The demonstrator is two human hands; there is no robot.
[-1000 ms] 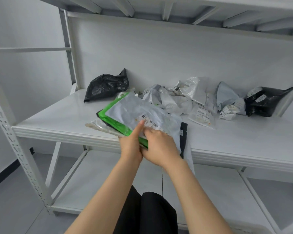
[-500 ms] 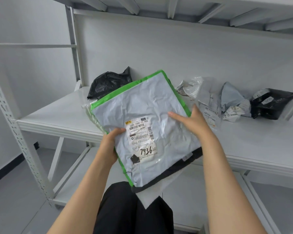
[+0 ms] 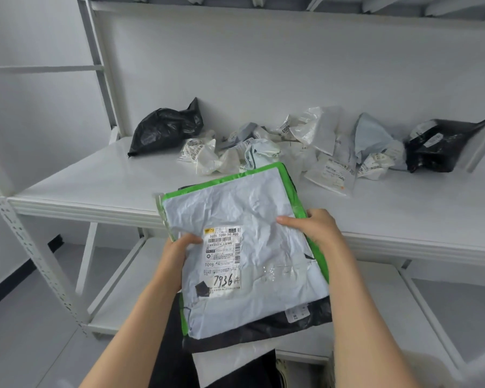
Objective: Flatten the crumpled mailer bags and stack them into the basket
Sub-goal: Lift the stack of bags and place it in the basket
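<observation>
I hold a stack of flattened mailer bags [image 3: 244, 219] over the front edge of the shelf, face up. On top lies a pale grey bag with a shipping label; a green one, a black one and a white one show beneath it. My left hand [image 3: 178, 252] grips the stack's left edge, thumb on top. My right hand [image 3: 314, 226] grips the right edge, thumb across the top bag. A pile of crumpled white and grey mailers [image 3: 305, 144] lies at the back of the shelf between two crumpled black bags [image 3: 165, 127] [image 3: 437, 144]. No basket is in view.
The white metal shelf [image 3: 81, 183] has an upright post [image 3: 101, 68] at its left rear and a perforated post [image 3: 25, 247] at the left front. A lower shelf [image 3: 118, 289] runs below. Dark trousers show under the stack.
The stack was lifted off the shelf, tilted up, then lowered flatter toward me. My right hand shifted from the near edge to the right edge. The crumpled pile behind is uncovered.
</observation>
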